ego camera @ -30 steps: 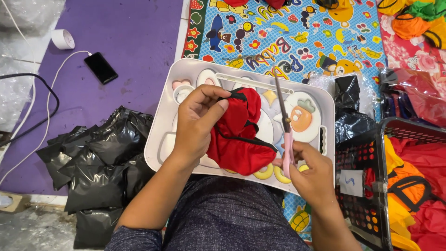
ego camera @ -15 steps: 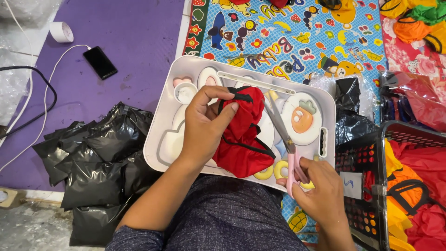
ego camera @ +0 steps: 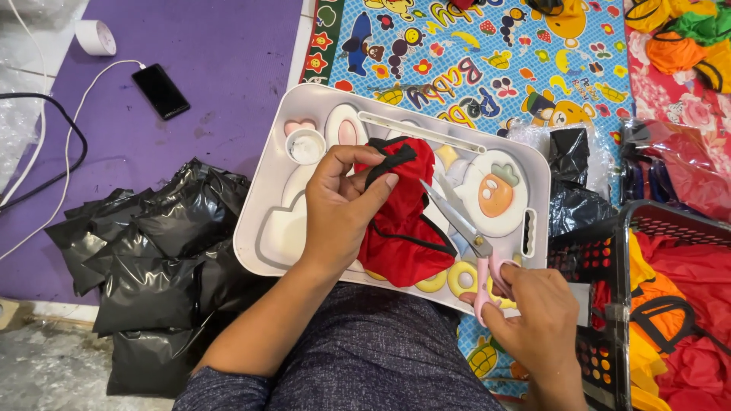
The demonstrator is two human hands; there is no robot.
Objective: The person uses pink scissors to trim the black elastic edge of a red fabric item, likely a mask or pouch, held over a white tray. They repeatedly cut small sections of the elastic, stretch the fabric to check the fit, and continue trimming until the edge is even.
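My left hand (ego camera: 343, 209) pinches a red cloth piece (ego camera: 402, 224) with black trim, holding it over a white lap tray (ego camera: 266, 190) decorated with a rabbit and a carrot. My right hand (ego camera: 533, 316) grips pink-handled scissors (ego camera: 464, 232) at the tray's near right edge. The open blades point up and left toward the red cloth, close to its edge.
A pile of black plastic packets (ego camera: 152, 266) lies to the left on a purple mat (ego camera: 221, 68), with a phone (ego camera: 161, 90), cable and tape roll (ego camera: 95, 36). A black basket (ego camera: 670, 304) of red and orange cloth stands at right. A colourful play mat (ego camera: 487, 46) lies beyond the tray.
My right hand has drawn back toward me and to the right with the scissors, tilting the blades toward the cloth. The left hand keeps its hold on the red cloth.
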